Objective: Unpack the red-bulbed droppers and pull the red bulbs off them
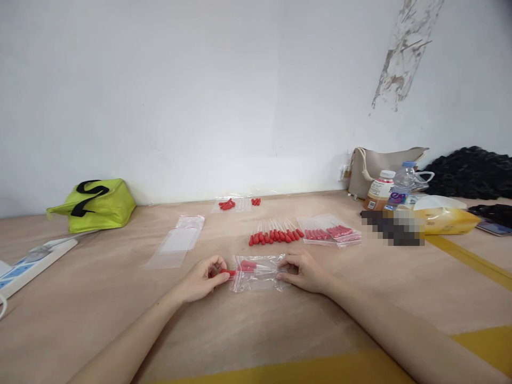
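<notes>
Here the left hand [202, 278] pinches a red-ended dropper [229, 272] at the mouth of a clear bag [260, 281] whose other end the right hand [306, 270] grips; its limp film could snag the dropper.

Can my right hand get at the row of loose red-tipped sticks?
Probably yes: the sticks lie just beyond your right hand with nothing standing between, though it holds the bag and might need to let go.
</notes>
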`<state>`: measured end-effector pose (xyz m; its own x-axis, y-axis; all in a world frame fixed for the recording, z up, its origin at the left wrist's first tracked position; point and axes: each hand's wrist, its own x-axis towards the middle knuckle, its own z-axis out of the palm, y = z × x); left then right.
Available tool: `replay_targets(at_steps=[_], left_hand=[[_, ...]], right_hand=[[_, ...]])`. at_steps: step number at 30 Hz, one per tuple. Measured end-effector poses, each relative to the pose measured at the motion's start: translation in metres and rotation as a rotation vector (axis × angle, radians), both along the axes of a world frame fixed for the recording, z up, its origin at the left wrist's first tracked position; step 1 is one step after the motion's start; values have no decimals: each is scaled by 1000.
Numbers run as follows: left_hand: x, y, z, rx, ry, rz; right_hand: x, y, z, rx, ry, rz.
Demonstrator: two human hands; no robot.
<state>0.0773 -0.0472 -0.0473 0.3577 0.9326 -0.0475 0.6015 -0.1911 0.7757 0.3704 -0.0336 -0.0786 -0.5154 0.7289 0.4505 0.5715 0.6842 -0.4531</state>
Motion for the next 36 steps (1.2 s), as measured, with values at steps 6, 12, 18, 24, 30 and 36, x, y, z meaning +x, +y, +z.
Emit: replay_targets(at_steps=[6, 12, 18, 24, 30, 36], left_hand=[[-2, -4, 3, -38, -53, 14], [3, -9, 6, 75, 87, -121], [-5, -5, 10, 123, 269, -185], [-32, -15, 33, 4, 395, -227], [-46, -17, 38, -17, 488, -195], [-55, -20, 43, -93, 574, -136]], right_hand=[[1, 1, -1, 4, -4, 3], [1, 1, -2, -3, -4, -3], [1, 1, -1, 15, -1, 8], [1, 1, -1, -10, -11, 8], [1, 1, 0, -19, 0, 10], [1, 1, 0, -8, -7, 13]])
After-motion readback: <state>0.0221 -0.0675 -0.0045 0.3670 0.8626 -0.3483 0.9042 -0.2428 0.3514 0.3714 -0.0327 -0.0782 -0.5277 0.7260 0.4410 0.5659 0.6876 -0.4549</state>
